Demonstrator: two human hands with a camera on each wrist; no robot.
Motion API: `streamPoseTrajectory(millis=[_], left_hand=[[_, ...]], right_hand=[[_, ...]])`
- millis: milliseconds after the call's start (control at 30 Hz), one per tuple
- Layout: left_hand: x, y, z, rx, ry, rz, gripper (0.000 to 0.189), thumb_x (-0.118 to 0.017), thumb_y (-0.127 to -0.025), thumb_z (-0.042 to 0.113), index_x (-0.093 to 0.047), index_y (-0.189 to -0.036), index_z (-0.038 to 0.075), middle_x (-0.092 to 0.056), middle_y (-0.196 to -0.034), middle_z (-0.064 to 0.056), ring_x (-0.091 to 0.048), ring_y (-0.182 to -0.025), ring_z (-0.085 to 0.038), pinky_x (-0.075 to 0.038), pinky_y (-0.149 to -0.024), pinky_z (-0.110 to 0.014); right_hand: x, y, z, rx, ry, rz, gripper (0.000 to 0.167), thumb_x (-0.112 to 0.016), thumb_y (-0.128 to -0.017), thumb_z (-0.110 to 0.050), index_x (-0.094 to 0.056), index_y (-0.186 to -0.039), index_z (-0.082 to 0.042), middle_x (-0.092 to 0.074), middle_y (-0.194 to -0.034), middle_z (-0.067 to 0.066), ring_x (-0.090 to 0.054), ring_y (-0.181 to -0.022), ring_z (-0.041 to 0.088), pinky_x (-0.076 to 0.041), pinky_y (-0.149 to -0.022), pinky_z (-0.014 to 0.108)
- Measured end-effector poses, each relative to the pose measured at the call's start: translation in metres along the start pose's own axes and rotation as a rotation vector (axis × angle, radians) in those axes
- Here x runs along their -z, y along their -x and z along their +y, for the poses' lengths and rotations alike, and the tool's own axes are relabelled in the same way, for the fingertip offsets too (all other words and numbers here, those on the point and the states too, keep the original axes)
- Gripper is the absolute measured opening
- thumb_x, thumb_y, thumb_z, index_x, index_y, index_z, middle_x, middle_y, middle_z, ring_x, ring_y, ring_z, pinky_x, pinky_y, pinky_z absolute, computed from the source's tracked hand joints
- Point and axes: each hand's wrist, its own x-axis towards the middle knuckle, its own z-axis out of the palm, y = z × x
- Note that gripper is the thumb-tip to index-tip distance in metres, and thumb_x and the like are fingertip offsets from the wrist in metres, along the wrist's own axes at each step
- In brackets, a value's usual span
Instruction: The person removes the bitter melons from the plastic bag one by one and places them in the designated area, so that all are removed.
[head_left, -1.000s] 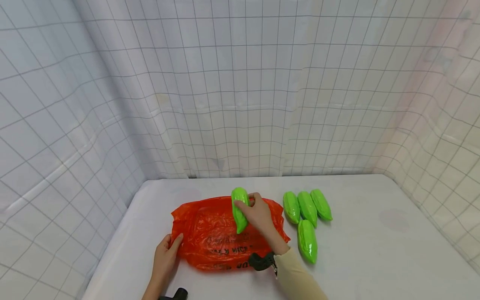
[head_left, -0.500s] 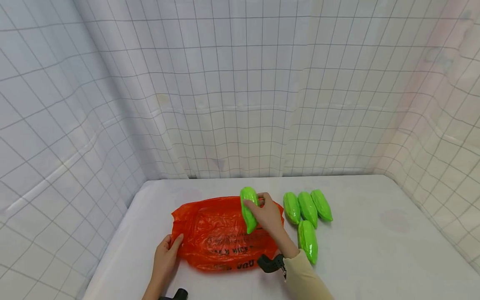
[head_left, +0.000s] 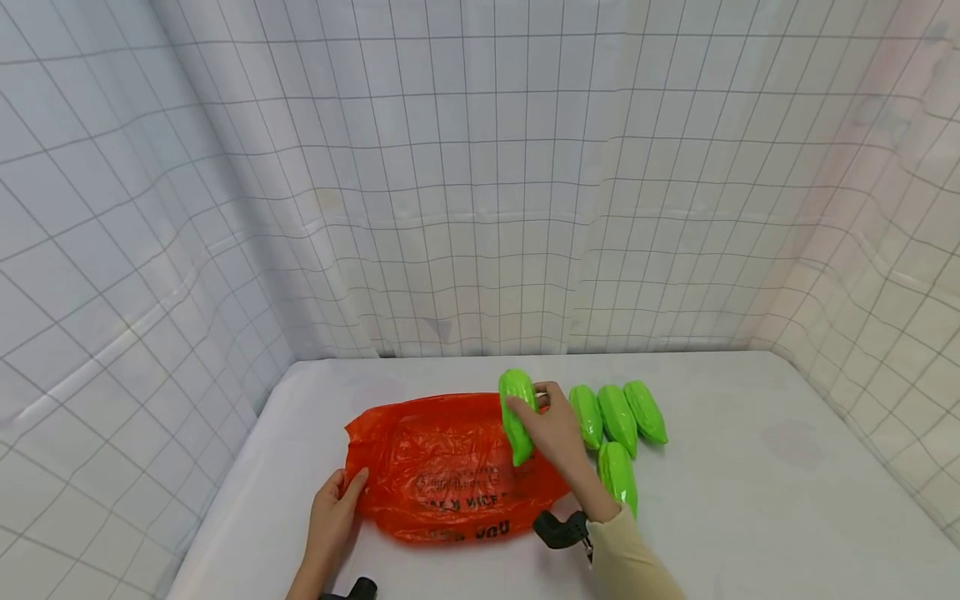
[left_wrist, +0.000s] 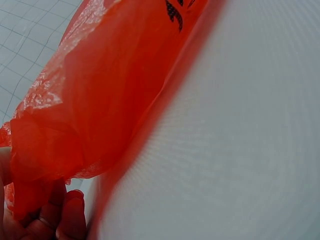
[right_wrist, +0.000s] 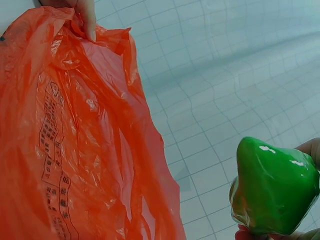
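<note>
A red plastic bag (head_left: 420, 450) with dark printing lies spread on the white table, left of centre in the head view. My left hand (head_left: 330, 508) pinches its left edge between thumb and fingers; in the left wrist view the fingertips (left_wrist: 74, 215) show under the film. Held in my right hand (head_left: 558, 429) over the bag's right part is a bright green, glossy, elongated packet (head_left: 516, 408), its narrow end pointing toward me. The right wrist view shows this green packet (right_wrist: 275, 187) in shiny clear wrap, apart from the red bag (right_wrist: 90, 150).
Right of the bag, three similar green packets (head_left: 617, 417) lie side by side, with another green packet (head_left: 618, 479) in front, partly behind the right forearm. White grid-patterned curtains (head_left: 465, 208) hang around the table (head_left: 750, 483). Dark wrist cameras (head_left: 561, 529) sit on both wrists.
My right hand has moved steadily to the right with the green packet, from above the bag's middle to near its right end. The left hand and the bag have stayed put.
</note>
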Motion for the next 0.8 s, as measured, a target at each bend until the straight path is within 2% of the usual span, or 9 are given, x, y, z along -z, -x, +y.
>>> streamPoseTrajectory(millis=[233,400,567,800], left_hand=[[0.000,0.000,0.000,-0.006,-0.006,0.006,0.043,-0.052,-0.097,0.039,-0.054,-0.108,-0.002,-0.057,-0.082,-0.006,-0.047,-0.075,-0.016,-0.040,-0.061,-0.021],[0.000,0.000,0.000,-0.004,-0.010,0.007,0.044,-0.052,-0.097,0.040,-0.054,-0.109,-0.003,-0.057,-0.083,-0.007,-0.047,-0.076,-0.017,-0.041,-0.061,-0.021],[0.000,-0.001,0.000,0.002,-0.005,0.002,0.045,-0.051,-0.097,0.041,-0.054,-0.111,-0.001,-0.059,-0.088,-0.008,-0.048,-0.078,-0.017,-0.043,-0.063,-0.019],[0.000,0.000,0.000,-0.017,-0.017,0.008,0.044,-0.052,-0.097,0.040,-0.054,-0.109,-0.003,-0.057,-0.083,-0.007,-0.048,-0.075,-0.017,-0.042,-0.061,-0.020]], right_hand=[[0.015,0.001,0.003,0.018,0.012,0.038,0.052,-0.069,-0.084,-0.043,-0.054,-0.116,-0.005,-0.056,-0.091,0.009,-0.052,-0.072,0.020,-0.045,-0.057,0.032],[0.030,0.000,0.007,-0.028,0.003,0.036,0.053,-0.070,-0.083,-0.042,-0.053,-0.117,-0.005,-0.055,-0.095,0.012,-0.054,-0.076,0.021,-0.047,-0.059,0.030],[0.048,-0.001,0.011,-0.036,0.102,0.041,0.055,-0.068,-0.084,-0.043,-0.053,-0.118,-0.003,-0.058,-0.099,0.014,-0.056,-0.081,0.024,-0.047,-0.061,0.031],[0.072,-0.002,0.015,-0.063,0.173,0.015,0.062,-0.066,-0.083,-0.050,-0.052,-0.121,-0.002,-0.058,-0.106,0.017,-0.057,-0.088,0.027,-0.046,-0.064,0.033]])
